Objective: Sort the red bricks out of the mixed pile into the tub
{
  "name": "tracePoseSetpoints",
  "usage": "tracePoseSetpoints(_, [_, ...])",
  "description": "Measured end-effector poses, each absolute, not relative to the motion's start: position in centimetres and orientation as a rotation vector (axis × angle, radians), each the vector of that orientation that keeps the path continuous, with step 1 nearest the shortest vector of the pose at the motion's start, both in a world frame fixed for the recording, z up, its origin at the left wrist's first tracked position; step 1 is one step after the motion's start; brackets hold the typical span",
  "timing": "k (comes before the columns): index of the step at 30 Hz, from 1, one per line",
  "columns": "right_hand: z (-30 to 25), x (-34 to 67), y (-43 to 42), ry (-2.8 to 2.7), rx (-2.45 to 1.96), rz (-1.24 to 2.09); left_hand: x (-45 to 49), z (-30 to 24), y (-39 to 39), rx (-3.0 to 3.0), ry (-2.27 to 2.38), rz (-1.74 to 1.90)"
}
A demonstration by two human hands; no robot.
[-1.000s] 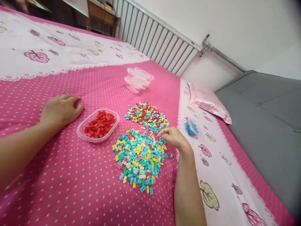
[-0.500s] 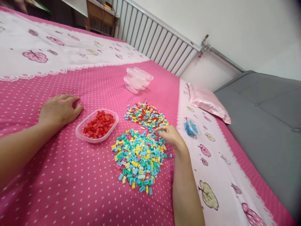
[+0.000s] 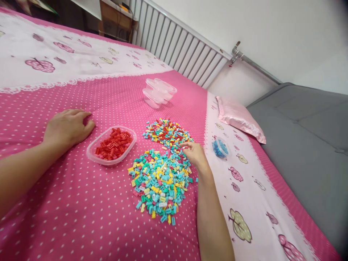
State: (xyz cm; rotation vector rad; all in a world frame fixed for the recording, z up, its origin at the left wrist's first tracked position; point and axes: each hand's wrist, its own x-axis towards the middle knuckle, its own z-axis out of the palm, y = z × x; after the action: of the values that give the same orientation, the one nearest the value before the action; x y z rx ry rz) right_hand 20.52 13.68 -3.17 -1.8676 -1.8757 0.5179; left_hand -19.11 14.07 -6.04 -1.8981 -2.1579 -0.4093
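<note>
My left hand (image 3: pixel 69 125) lies flat on the pink polka-dot bedspread, fingers loosely stretched out and holding nothing. Just right of it is a clear plastic tub (image 3: pixel 94 158) with red toy bricks (image 3: pixel 114 144) in it. My right hand (image 3: pixel 195 152) is at the right edge of a far pile of mixed small bricks (image 3: pixel 168 131), which has many red ones. Its thumb and forefinger come together there; whatever is between them is too small to make out. Nearer to me spreads a larger pile of turquoise, yellow, green and white bricks (image 3: pixel 160 185).
Clear plastic containers or lids (image 3: pixel 159 92) are grouped beyond the piles. A small tub of blue bricks (image 3: pixel 220 148) stands on the right, on the white printed strip. Farther off are a pink pillow (image 3: pixel 239 117), a grey headboard (image 3: pixel 299 127) and a metal rail (image 3: pixel 179 40).
My right hand has shifted slightly up, its fingers moving from the gap between the piles toward the far pile's edge. My left hand stays where it was.
</note>
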Motion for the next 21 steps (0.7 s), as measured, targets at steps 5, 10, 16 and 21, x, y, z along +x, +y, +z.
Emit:
tracePoseSetpoints(5, [-4.1, 19.3, 13.9, -1.994, -1.824, 0.595, -18.9, -6.0, 14.1, -1.897, -2.169, -0.394])
tracePoseSetpoints(10, [-3.2, 20.4, 13.6, -1.873, -1.749, 0.757, -18.9, -6.0, 14.1, -1.892, -2.175, -0.363])
tracePoseSetpoints(16, [-3.1, 21.5, 14.0, -1.861, -2.008, 0.436, -18.9, -5.8, 14.1, -1.898, -2.184, -0.362])
tracePoseSetpoints(21, [-4.2, 20.5, 14.3, -1.955, -2.059, 0.366, -19.0, -5.9, 14.0, -1.903, -2.169, -0.373])
